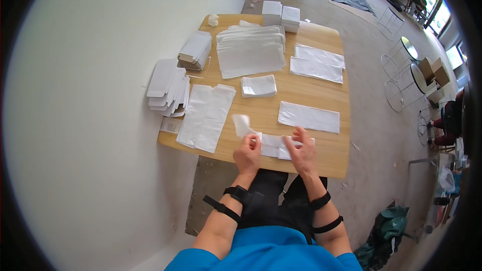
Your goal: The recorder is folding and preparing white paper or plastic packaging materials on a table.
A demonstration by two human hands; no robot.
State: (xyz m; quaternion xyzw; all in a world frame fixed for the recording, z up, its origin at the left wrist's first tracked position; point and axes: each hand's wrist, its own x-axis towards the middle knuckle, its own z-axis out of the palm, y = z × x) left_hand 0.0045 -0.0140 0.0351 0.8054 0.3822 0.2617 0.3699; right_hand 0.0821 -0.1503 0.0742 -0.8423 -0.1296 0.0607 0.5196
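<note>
White paper packet [273,145] lies flat at the near edge of the bench [331,158], under both hands. Left hand [247,154] grips the packet's left end, fingers curled, and a loose flap of the paper [241,123] curls up just beyond its fingertips. Right hand [301,151] presses down on the packet's right end with fingers spread and partly bent. Just beyond the right hand lies a long flat white bag [309,117]. Beyond and left of the left hand are a small stack of folded white sheets [258,86] and two long white bags [206,116] side by side. Farther out sit a large pile of white bags [250,50], flattened cartons [168,88] overhanging the bench's left edge, and two small white boxes [281,15].
</note>
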